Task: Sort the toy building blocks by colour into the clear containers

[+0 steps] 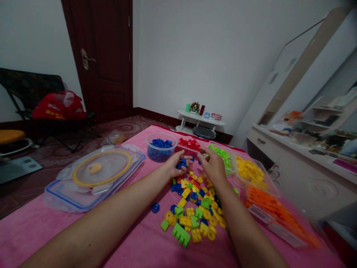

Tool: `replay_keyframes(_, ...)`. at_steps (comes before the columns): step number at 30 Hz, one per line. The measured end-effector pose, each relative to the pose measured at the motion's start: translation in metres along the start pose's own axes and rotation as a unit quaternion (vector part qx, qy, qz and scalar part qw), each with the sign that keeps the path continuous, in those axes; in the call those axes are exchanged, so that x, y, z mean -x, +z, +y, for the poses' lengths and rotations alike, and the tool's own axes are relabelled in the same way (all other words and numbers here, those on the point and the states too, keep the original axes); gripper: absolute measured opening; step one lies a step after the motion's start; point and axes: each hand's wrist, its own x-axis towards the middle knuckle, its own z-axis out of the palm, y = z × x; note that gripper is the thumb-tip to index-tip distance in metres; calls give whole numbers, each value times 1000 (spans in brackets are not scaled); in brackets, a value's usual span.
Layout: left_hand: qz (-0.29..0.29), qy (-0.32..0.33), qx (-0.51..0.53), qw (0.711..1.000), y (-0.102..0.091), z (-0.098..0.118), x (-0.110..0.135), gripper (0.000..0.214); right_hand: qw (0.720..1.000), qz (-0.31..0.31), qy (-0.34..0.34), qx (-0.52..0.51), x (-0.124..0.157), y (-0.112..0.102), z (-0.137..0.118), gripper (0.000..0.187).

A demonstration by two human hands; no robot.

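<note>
My left hand (pixel 177 164), palm turned up and fingers curled, cradles several blue building blocks (pixel 182 163). To its right is my right hand (pixel 214 165), thumb and forefinger apart, with a small blue piece (pixel 199 162) near its thumb tip; whether they touch is unclear. Under and in front of both hands spreads a loose pile of yellow, green, blue and red building blocks (pixel 190 212). A round clear tub (pixel 158 154) with blue blocks stands just beyond my left hand. Behind the hands sits a container of red blocks (pixel 189 144), partly hidden by my fingers.
Along the right are boxes of green blocks (pixel 223 156), yellow blocks (pixel 251 173) and orange pieces (pixel 276 210). Stacked clear lids (pixel 95 178) lie at left on the pink cloth (pixel 145 238). A lone blue wheel-like piece (pixel 155 207) rests beside my left forearm.
</note>
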Motion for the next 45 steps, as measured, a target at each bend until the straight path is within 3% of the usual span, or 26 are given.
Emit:
replay_keyframes(3, 14, 11, 7, 1000, -2, 5, 1, 25, 995, -49, 34, 83, -7, 5, 22, 31)
replay_keyframes(6, 41, 26, 13, 999, -5, 7, -2, 23, 978, -129, 28, 160, -13, 14, 36, 41)
replay_keyframes(10, 54, 26, 15, 998, -9, 7, -5, 22, 958, -188, 3, 216, -17, 23, 35, 49)
replay_keyframes(15, 79, 30, 7, 996, -8, 6, -4, 21, 946, -230, -8, 228, -16, 28, 29, 44)
replay_keyframes(21, 86, 34, -1, 996, -4, 5, 1, 23, 954, -214, -28, 208, -20, 33, 18, 39)
replay_keyframes(24, 87, 32, -4, 996, -2, 5, 3, 23, 951, -208, -50, 223, -19, 40, 12, 46)
replay_keyframes(30, 82, 30, -12, 996, -3, 5, 1, 21, 943, -223, 6, 246, -15, 51, 9, 37)
replay_keyframes(35, 82, 30, -19, 996, -4, 4, 0, 20, 950, -212, 33, 226, -15, 42, 13, 21)
replay_keyframes(40, 86, 29, -22, 996, -2, 3, 0, 20, 958, -194, 36, 208, -7, 24, 12, 22)
replay_keyframes(45, 87, 33, -26, 995, -2, 1, -1, 20, 950, -245, 49, 190, 1, 24, 11, 22)
